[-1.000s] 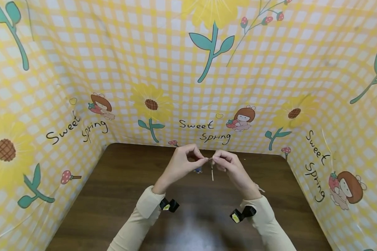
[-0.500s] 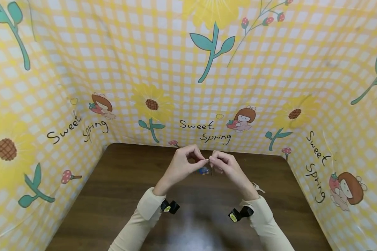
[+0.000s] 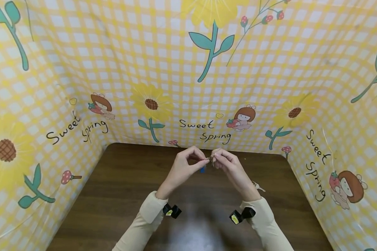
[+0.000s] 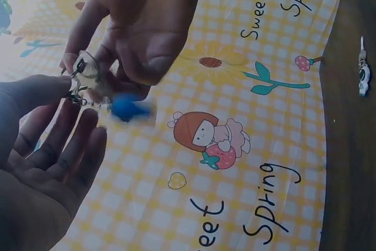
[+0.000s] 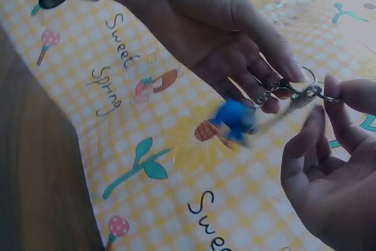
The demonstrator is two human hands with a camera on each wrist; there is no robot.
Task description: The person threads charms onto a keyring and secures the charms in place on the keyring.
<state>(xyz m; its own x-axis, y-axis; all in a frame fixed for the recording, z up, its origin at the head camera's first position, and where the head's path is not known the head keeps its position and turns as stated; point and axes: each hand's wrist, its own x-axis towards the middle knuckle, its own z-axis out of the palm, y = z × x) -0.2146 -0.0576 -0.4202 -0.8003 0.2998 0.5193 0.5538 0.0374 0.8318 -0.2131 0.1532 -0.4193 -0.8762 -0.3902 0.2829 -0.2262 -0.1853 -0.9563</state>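
My left hand [image 3: 186, 165] and right hand [image 3: 234, 170] meet above the far side of the table, fingertips close together. Between them is a keychain with a metal clasp [image 5: 286, 88], a short chain [image 5: 265, 95] and a dangling blue charm [image 5: 235, 119], blurred by motion. With thumb and fingers my left hand pinches the keychain at its clasp. My right hand pinches a small metal ring [image 5: 331, 97] linked to the clasp. A thin, blurred key-like piece [image 5: 285, 116] hangs between the hands; its shape is hard to make out.
On the dark wooden table [image 3: 113, 209], a silver key [image 3: 259, 187] lies beside my right wrist, partly covered by it. A yellow checked cloth [image 3: 188, 69] with printed flowers walls the table on the left, back and right.
The long thin piece that hung down between the hands is now drawn up by the fingers. The right fingers have shifted slightly. The blue charm swings, and more of the table key shows.
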